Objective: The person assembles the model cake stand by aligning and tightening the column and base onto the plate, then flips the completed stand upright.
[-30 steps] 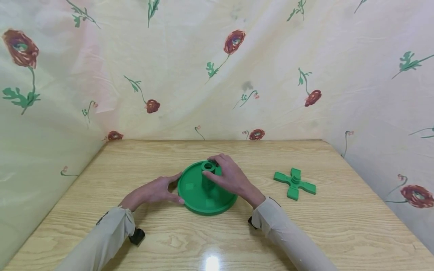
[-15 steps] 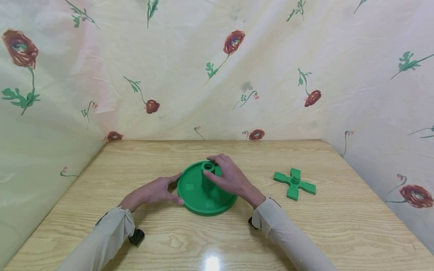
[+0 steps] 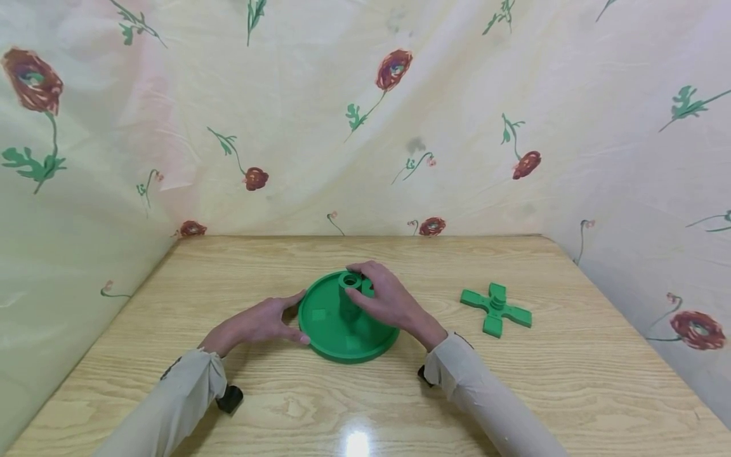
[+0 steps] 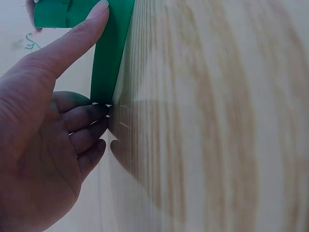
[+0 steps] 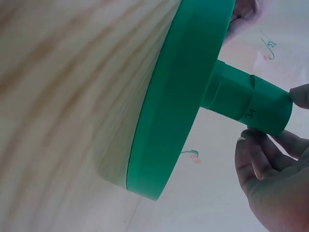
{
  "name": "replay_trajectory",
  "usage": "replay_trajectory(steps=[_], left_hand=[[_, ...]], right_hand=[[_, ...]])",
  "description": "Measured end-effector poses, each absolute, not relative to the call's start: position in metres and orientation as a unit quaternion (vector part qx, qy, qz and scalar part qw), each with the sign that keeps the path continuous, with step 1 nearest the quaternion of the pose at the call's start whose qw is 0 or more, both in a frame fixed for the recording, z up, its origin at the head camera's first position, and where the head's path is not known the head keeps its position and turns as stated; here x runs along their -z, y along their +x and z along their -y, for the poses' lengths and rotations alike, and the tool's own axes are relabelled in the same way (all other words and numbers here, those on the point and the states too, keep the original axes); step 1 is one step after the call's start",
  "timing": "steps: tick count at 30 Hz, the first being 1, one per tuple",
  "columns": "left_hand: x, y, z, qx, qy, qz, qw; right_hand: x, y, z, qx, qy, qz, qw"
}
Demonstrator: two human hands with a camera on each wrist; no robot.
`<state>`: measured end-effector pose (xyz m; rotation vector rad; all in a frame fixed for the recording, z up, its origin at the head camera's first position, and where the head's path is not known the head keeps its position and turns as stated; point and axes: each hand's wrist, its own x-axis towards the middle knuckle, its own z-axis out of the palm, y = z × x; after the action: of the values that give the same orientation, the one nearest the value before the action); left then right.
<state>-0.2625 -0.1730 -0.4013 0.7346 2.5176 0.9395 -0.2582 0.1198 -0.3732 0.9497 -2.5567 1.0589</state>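
A round green dish-like base with a raised rim (image 3: pixel 320 348) lies flat on the table. From its middle rises an upright green tube (image 3: pixel 349 295) with an open top, marked "34" in the right wrist view. My left hand (image 3: pixel 265 322) holds the base's left edge, thumb at the near side and forefinger at the far side; in the left wrist view the thumb (image 4: pixel 79 41) lies along the rim. My right hand (image 3: pixel 391 298) grips the tube near its top between thumb and fingers (image 5: pixel 260 159). A seam in the tube (image 5: pixel 241 94) shows below these fingers.
A green cross-shaped piece (image 3: pixel 497 310) with a threaded-looking stub at its centre lies to the right on the wooden table (image 3: pixel 342 412). Flower-patterned cloth (image 3: pixel 308 127) hangs behind the table and at both sides.
My right thumb and fingers have shifted very slightly around the tube's top. The left hand, base and cross-shaped piece have stayed in place.
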Motion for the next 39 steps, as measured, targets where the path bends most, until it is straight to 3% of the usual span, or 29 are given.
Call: replay_trajectory(steps=[39], left_hand=[[0.4012,-0.2636,0.1716,-0.334,0.266,-0.888,0.17]], right_hand=[[0.3751,-0.2587,-0.1196,-0.348,0.328,0.867,0.139]])
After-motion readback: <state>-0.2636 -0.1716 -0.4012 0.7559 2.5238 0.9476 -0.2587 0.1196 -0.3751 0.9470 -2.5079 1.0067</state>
